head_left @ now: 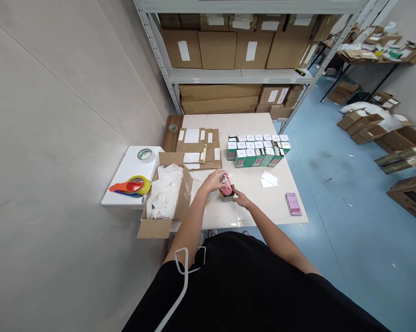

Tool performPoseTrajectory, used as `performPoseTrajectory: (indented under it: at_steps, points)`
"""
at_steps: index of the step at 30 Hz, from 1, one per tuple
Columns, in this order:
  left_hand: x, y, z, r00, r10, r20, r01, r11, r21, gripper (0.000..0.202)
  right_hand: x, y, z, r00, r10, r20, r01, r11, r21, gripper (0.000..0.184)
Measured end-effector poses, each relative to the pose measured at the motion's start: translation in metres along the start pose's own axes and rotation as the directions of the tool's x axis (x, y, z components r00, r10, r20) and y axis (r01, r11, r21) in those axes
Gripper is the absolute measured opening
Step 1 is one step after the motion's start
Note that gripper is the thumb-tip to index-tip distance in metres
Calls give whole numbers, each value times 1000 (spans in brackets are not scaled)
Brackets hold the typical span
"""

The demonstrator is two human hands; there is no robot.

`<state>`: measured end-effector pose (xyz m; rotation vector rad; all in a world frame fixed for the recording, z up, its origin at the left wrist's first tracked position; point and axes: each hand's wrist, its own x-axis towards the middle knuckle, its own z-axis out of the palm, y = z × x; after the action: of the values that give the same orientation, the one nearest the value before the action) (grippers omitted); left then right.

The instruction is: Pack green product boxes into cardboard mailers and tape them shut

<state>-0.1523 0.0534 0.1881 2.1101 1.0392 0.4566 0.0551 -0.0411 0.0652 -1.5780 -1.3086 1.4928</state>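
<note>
My left hand [213, 181] grips a pink rounded item [226, 188] with a shiny silver top; its exact kind is too small to tell. The item sits tilted at the mouth of a small open box [228, 198], its lower end hidden inside. On the other side, my right hand [241, 199] holds the box's right edge between thumb and fingers. Rows of green-and-white boxes [250, 158] stand on the table beyond my right hand, a few with flaps raised. White cards [269, 179] lie right of my hands.
At left, an open carton [183, 198] holds white paper-like pieces. Flattened cardboard [191, 146] lies at the table's back left. A tape dispenser [133, 186] rests on a white surface. Purple, blurred items [293, 204] lie near the right edge. Shelving [242, 76] with cartons stands behind.
</note>
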Motion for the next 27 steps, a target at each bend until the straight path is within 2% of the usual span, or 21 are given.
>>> performPoseTrajectory:
  at_steps: [3,6,11,13,15,17,19,20,21,22,23,24,25,27]
  points:
    - [-2,-1,15,1000,-4,29,3,1000,29,44,-3,10,4,1000,5,22,-6,998,68,78]
    - [-3,-3,34,997,-51,55,42,988,151,42,-4,22,5,1000,2,23,-4,997,79,83]
    - [-1,-13,72,975,-185,124,111,886,451,35,0,44,11,1000,-22,-5,23,995,96,89]
    - [-2,-19,86,954,-232,188,110,859,501,35,3,50,14,1000,-26,3,26,993,116,89]
    - [-4,-26,97,946,-250,208,109,847,520,36,4,54,15,1000,-27,13,25,992,125,89]
    - [-7,-34,105,960,-231,161,129,868,480,37,5,56,15,999,-34,14,32,991,127,90]
    - [-10,-46,109,980,-200,23,178,917,357,36,5,56,12,999,-52,10,51,991,121,92]
    - [-12,-53,110,975,-207,-75,220,938,268,36,5,56,11,998,-63,7,61,991,116,92]
    - [-14,-62,111,951,-248,-186,279,946,164,37,4,55,10,998,-70,5,70,992,110,92]
    - [-15,-72,112,905,-327,-272,352,935,46,39,3,55,10,997,-76,3,76,992,105,91]
    - [-16,-82,112,842,-436,-319,434,897,-82,42,2,55,10,997,-81,1,80,991,106,91]
    - [-18,-92,113,775,-552,-307,514,834,-202,43,2,55,10,996,-85,-3,85,990,111,91]
    - [-19,-101,114,733,-636,-241,573,768,-285,43,1,55,11,996,-84,-7,85,989,119,93]
    - [-19,-114,120,711,-688,-146,616,710,-342,45,2,56,16,997,-77,-15,78,989,127,96]
